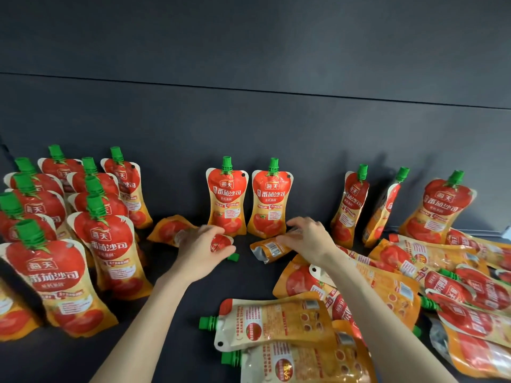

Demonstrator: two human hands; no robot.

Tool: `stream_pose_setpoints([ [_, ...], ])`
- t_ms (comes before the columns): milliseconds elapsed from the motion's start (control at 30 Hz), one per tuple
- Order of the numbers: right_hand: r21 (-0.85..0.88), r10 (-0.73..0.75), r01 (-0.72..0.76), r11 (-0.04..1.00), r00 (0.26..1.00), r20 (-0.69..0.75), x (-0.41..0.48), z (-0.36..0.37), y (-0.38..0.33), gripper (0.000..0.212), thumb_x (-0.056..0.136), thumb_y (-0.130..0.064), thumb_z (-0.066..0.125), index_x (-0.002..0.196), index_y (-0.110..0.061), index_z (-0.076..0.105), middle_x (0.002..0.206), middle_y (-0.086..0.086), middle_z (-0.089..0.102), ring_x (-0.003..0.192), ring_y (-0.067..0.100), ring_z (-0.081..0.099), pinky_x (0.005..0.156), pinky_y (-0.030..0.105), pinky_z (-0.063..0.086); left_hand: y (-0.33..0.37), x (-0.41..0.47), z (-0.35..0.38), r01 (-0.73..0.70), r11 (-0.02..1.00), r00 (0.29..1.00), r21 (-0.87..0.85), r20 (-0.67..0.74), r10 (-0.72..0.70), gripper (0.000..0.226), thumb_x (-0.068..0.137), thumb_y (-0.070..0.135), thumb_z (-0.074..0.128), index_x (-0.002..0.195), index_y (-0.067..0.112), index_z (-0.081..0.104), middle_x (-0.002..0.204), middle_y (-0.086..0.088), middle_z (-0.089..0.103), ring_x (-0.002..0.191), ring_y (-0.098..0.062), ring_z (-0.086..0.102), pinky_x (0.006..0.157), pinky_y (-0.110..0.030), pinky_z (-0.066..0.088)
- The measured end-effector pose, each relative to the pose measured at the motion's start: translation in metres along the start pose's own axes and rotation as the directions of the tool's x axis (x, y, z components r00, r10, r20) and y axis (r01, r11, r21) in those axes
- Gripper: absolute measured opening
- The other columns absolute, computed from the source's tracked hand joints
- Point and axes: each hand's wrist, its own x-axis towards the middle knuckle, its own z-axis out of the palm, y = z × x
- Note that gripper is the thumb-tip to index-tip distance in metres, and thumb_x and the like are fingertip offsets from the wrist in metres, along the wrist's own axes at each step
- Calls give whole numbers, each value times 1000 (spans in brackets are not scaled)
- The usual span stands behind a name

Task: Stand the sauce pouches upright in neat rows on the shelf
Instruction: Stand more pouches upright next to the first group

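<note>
Sauce pouches (107, 244) are standing in rows on the shelf (249, 280) at left, setting the pattern. The left hand (201, 252) is gripping a toppled pouch (168, 229), the right hand (307, 239) is clasping a second fallen pouch (269, 248), likely to right both; a loose pile (442, 286) is lying rightward.

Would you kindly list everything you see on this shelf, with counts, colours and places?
left pouches: about ten, red-orange with green caps, standing in rows at left
middle pouches: two, same colours, standing side by side at the back
right pouches: three, same colours, standing at back right
lying pouches: a heap, too overlapped to count, same colours, front right
shelf: one, dark grey, under everything
back wall: one, dark grey, behind
left hand: one, grips a flat pouch at centre
right hand: one, grips a second flat pouch beside it
</note>
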Motion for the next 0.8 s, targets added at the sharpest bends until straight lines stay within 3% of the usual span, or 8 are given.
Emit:
stream_pose_setpoints([
  [100,-115,-20,33,993,994,110,-7,-2,5,45,82,-60,56,113,-28,63,114,-6,62,105,17,57,94,38,48,-1,-10,-1,-128,975,986,183,126,106,45,89,47,53,129,27,52,140,10,45,133,-13,34,109,-32,22],
  [267,-238,-2,51,970,980,201,-7,-12,1,55,76,-62,62,124,-37,54,131,-9,48,124,22,38,105,41,27,-3,-14,-5,-154,952,945,266,320,63,60,84,56,54,138,36,38,153,10,25,142,-14,17,114,-39,11],
  [333,-231,57,-11,973,979,193,-4,-15,6,58,73,-63,64,123,-37,54,132,-7,46,127,25,34,106,42,25,-4,-15,-5,-166,951,951,261,298,84,63,82,54,59,138,36,37,152,10,26,140,-15,19,113,-38,11],
  [400,-200,114,-76,977,976,184,0,-17,14,66,67,-70,62,122,-34,54,129,-4,50,122,26,42,103,43,37,-4,-17,-4,-164,970,965,179,232,120,60,80,48,65,134,34,44,147,10,36,136,-13,27,111,-34,17],
  [467,-156,148,-121,980,974,172,4,-19,20,73,67,-70,62,126,-29,51,125,1,54,114,25,50,92,38,48,-3,-18,-4,-180,982,975,57,144,170,48,78,39,70,124,33,56,133,10,51,127,-11,41,104,-28,29],
  [533,-74,181,-170,983,967,179,5,-21,20,70,74,-61,64,129,-21,47,122,3,55,108,22,54,79,28,48,0,-19,-4,-211,977,974,10,86,210,38,78,34,72,115,31,64,121,12,60,116,-9,52,97,-25,43],
  [633,2,217,-219,976,967,135,7,-21,17,62,79,-56,62,123,-14,49,110,2,55,95,16,55,65,22,42,0,-21,-4,-250,966,968,69,45,247,29,76,34,74,101,20,72,114,9,66,108,-9,58,94,-29,48],
  [800,-10,318,-318,948,947,51,11,-17,17,59,78,-55,65,113,-11,46,98,2,54,89,19,56,73,31,48,1,-24,-2,-285,957,959,49,7,285,19,76,36,72,83,19,76,97,6,72,99,-9,63,91,-35,49],
])
